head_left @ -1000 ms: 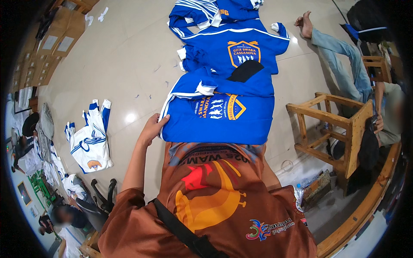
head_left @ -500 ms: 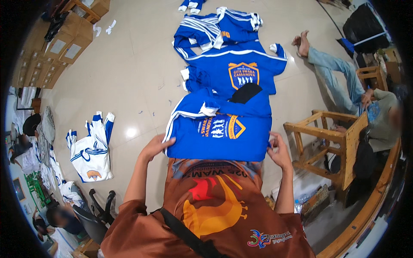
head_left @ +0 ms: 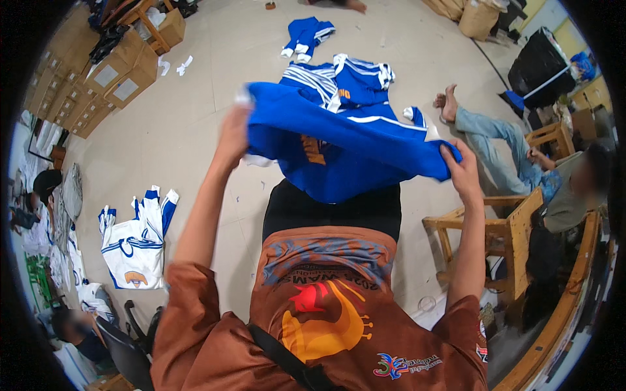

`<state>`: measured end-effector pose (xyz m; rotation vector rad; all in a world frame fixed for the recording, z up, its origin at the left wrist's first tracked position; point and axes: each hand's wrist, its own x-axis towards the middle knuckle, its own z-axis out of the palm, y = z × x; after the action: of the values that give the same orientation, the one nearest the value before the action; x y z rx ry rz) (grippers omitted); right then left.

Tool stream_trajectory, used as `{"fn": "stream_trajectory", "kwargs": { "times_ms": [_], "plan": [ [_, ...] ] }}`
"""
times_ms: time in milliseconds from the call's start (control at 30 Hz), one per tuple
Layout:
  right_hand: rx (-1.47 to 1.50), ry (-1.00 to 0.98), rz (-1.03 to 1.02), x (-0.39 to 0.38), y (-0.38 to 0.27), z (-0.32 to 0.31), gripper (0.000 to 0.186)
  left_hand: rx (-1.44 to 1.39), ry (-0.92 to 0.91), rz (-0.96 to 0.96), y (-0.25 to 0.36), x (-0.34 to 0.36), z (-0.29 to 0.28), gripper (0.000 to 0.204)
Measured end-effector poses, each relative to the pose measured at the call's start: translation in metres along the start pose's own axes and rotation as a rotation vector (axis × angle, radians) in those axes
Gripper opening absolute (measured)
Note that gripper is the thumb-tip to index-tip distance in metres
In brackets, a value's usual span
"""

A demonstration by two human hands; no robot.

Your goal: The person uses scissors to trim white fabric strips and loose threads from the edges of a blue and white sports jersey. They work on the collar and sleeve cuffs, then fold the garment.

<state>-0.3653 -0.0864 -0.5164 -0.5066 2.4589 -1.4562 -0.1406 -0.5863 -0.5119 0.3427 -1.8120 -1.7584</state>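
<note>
A blue long-sleeved shirt [head_left: 352, 153] with white trim is stretched in the air between my two hands, above the floor. My left hand [head_left: 233, 137] grips its left end, slightly blurred by motion. On the right, the fingers and thumb of my right hand [head_left: 462, 171] pinch the other end. Part of an orange print shows on the hanging cloth, but its folds hide most of it. Beyond, other blue-and-white shirts [head_left: 365, 86] lie on the floor, partly covered from view by the raised one.
A smaller blue garment [head_left: 309, 38] lies farther off. To the left are a white-and-blue shirt [head_left: 134, 251] and stacked cardboard boxes [head_left: 107, 75]. A wooden stool [head_left: 515, 241] stands at right, near a seated person in jeans [head_left: 499, 140].
The blue shirt has gone from lying folded against my front to being lifted and spread farther away. Both hands have moved up and apart with it.
</note>
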Motion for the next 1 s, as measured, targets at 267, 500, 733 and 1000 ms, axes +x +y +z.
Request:
{"fn": "stream_trajectory", "kwargs": {
  "times_ms": [267, 500, 733, 1000],
  "plan": [
    [-0.622, 0.468, -0.666, 0.033, -0.124, -0.075, 0.024, 0.580, -0.210, -0.011, 0.096, 0.078, -0.005, 0.044],
    [-0.025, 0.391, -0.198, 0.051, -0.122, -0.103, 0.031, 0.031, -0.040, -0.174, 0.101, 0.076, -0.009, 0.023],
    [0.358, 0.269, -0.041, 0.075, -0.111, -0.089, 0.037, -0.541, -0.217, -0.407, 0.047, 0.139, -0.041, 0.034],
    [0.580, 0.241, 0.053, 0.007, -0.062, -0.100, 0.027, 0.238, -0.407, -0.746, -0.006, 0.008, -0.040, 0.034]
  ]
}}
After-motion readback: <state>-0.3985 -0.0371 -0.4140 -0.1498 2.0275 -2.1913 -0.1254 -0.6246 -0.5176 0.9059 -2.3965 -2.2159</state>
